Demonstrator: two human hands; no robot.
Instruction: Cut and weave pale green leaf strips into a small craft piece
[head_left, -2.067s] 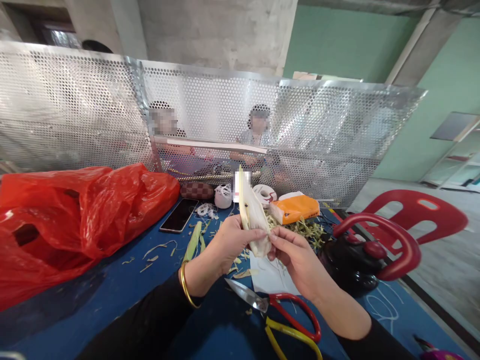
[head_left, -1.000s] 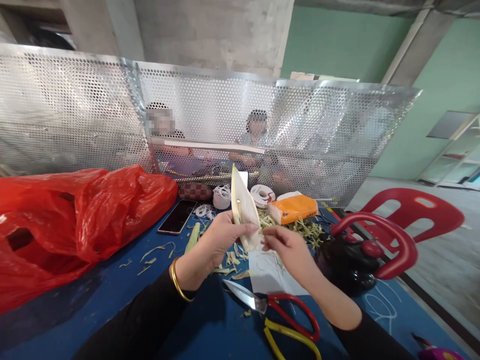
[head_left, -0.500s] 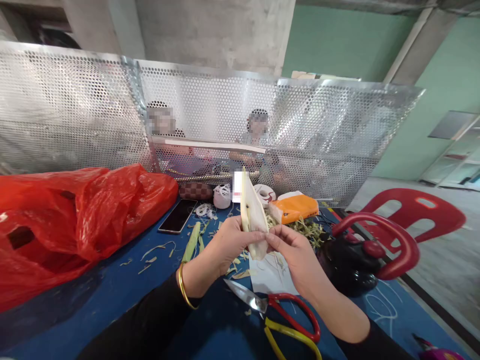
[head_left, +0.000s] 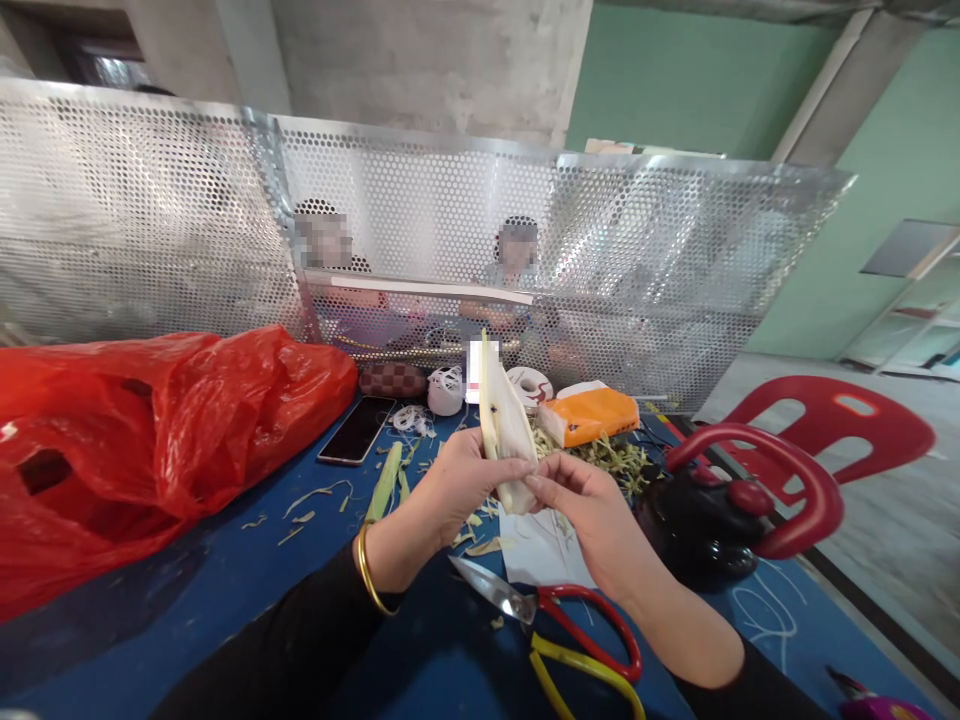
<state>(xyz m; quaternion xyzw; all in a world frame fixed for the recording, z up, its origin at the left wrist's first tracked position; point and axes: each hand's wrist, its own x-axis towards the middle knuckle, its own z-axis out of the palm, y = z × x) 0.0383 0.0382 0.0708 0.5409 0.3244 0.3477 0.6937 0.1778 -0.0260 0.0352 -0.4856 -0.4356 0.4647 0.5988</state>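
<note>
A pale, pointed, folded piece that looks like a corn husk (head_left: 507,425) stands upright between my hands, with a small dark spot on its face. My left hand (head_left: 461,480) grips its lower left side, thumb across the front. At the lower right edge, my right hand (head_left: 581,500) pinches it between thumb and fingers; the fingertips of both hands nearly meet. Scissors (head_left: 517,605) with one red and one yellow handle lie slightly open below my hands. Under the held piece is a white sheet (head_left: 536,555) with pale scraps, and a green husk strip (head_left: 385,482) lies to the left.
A red plastic bag (head_left: 172,430) covers the left side. A phone (head_left: 356,432), white string (head_left: 445,390), a tape roll (head_left: 531,385) and an orange tissue pack (head_left: 592,415) lie behind. At right are a black kettle (head_left: 697,530) and red chair (head_left: 840,415). Two people sit beyond a perforated metal screen (head_left: 420,190).
The held husk has shifted slightly and tilts a little more to the left at its tip. My right fingers have curled in closer at its lower edge. Both hands keep their grip.
</note>
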